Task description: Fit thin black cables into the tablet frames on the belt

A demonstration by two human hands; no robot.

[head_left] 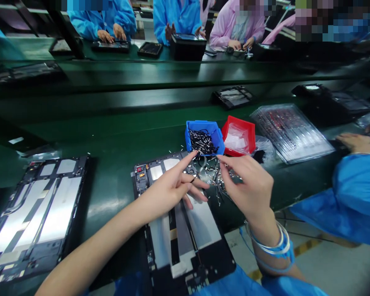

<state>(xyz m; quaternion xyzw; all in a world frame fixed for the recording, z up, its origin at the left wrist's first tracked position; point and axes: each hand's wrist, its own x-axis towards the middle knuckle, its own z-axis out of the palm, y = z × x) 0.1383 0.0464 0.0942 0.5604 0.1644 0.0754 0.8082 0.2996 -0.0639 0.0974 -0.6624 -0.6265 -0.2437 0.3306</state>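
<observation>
My left hand (175,187) is over an opened tablet (203,230), index finger stretched towards a blue bin and the other fingers spread. A small dark strip (193,179) shows against its fingers; whether it is gripped is unclear. My right hand (249,183) is closed in a pinch by the bin's front edge, and what lies between its fingertips is too small to make out. Short black cables (202,142) fill the blue bin (220,144). Loose cable pieces (217,176) lie between my hands, beside the tablet. White and blue bands circle my right wrist.
A red bin (251,137) with clear plastic pieces adjoins the blue one. Clear trays (296,133) are stacked to the right, near a co-worker's hand (357,144). Another opened tablet (46,213) lies left. Across the line, co-workers' hands (111,35) handle devices.
</observation>
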